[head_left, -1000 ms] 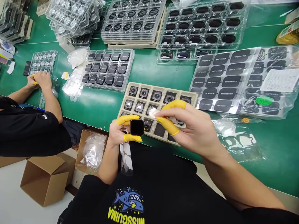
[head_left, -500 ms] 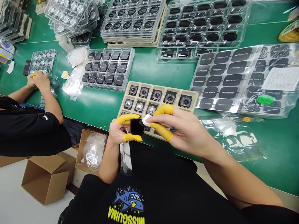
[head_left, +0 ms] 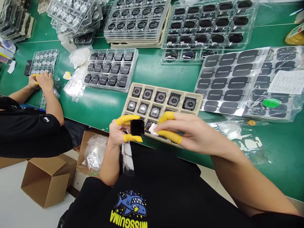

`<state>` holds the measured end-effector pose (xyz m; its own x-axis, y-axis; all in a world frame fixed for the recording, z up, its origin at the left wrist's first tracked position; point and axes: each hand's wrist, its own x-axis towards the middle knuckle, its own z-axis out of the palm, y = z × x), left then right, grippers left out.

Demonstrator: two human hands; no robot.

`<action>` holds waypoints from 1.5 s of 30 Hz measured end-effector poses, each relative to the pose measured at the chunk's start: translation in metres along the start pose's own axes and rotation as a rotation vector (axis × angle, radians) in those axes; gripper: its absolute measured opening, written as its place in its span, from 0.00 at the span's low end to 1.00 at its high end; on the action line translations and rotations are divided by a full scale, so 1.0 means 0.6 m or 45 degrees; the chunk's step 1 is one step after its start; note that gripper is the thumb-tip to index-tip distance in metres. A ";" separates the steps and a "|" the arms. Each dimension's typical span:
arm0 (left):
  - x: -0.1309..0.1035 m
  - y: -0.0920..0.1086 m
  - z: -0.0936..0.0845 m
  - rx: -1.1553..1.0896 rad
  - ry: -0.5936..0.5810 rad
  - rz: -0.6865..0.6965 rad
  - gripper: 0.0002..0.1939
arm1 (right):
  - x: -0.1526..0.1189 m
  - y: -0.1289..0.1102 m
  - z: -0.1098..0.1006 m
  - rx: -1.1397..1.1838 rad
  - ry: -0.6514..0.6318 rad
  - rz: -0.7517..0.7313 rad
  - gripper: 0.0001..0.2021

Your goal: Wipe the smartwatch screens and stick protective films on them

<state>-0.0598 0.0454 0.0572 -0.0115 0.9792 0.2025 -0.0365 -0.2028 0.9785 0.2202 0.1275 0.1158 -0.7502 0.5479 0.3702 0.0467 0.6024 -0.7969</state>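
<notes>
Between yellow-covered fingertips, my left hand point(head_left: 118, 131) holds a black square watch body point(head_left: 137, 127) by its edges, screen facing up. A strip of film with grey shapes point(head_left: 127, 158) hangs below that hand. My right hand point(head_left: 190, 129), also with yellow finger covers, pinches a crumpled white cloth point(head_left: 154, 129) just right of the watch body, with a small gap between them. Beneath both hands lies a beige tray point(head_left: 163, 87) with watch bodies in its compartments, backs up; its lower part is partly hidden by my hands.
A clear tray of black square pieces point(head_left: 111, 68) lies behind on the left. Stacked trays point(head_left: 135, 41) stand farther back. Sheets of dark labels point(head_left: 223, 80) and clear plastic bags point(head_left: 247, 139) lie right. A co-worker's hands point(head_left: 41, 80) work far left; open cardboard boxes point(head_left: 45, 180) stand below.
My right hand has moved slightly right and down with the white cloth, off the watch body's edge. My left hand has shifted a little left with the watch body.
</notes>
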 end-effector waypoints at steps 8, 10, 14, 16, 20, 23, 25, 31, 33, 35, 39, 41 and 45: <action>0.003 0.002 0.011 0.043 -0.034 0.008 0.43 | 0.015 -0.017 0.014 0.043 0.278 -0.008 0.08; 0.003 0.000 0.009 0.061 -0.054 -0.005 0.44 | 0.023 -0.018 0.023 0.029 0.278 -0.043 0.10; 0.002 -0.001 0.008 0.085 -0.068 -0.005 0.44 | 0.031 -0.014 0.035 0.041 0.219 -0.043 0.11; 0.001 0.000 0.008 0.071 -0.018 0.001 0.43 | 0.030 -0.010 0.037 0.106 0.141 -0.056 0.10; -0.001 0.005 0.006 -0.023 0.106 -0.009 0.42 | 0.017 0.000 0.028 0.111 -0.168 -0.129 0.11; -0.001 0.008 0.004 -0.020 0.094 -0.032 0.43 | 0.006 0.007 0.014 0.128 -0.131 -0.104 0.11; 0.000 0.010 0.005 -0.004 0.054 -0.035 0.42 | 0.002 0.008 0.007 0.182 0.021 -0.066 0.10; 0.002 0.013 0.010 0.028 0.021 0.028 0.43 | 0.012 -0.005 0.010 0.117 0.326 -0.002 0.09; 0.004 0.015 0.012 0.027 0.018 0.084 0.41 | 0.018 -0.009 0.019 0.082 0.342 -0.025 0.08; 0.006 0.017 0.014 0.015 0.006 0.131 0.40 | 0.023 -0.012 0.030 0.047 0.317 -0.059 0.08; 0.008 0.017 0.018 0.007 0.012 0.155 0.39 | 0.028 -0.012 0.046 0.015 0.245 -0.120 0.11; 0.006 0.015 0.017 0.029 0.036 0.130 0.39 | 0.026 -0.009 0.047 0.034 0.161 -0.160 0.11; 0.000 0.012 0.010 0.055 0.054 0.027 0.43 | 0.010 0.000 0.027 -0.037 -0.122 -0.229 0.10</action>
<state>-0.0543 0.0439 0.0642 -0.0544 0.9734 0.2226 0.0076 -0.2226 0.9749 0.2051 0.1216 0.1102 -0.8074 0.3729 0.4572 -0.0758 0.7029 -0.7072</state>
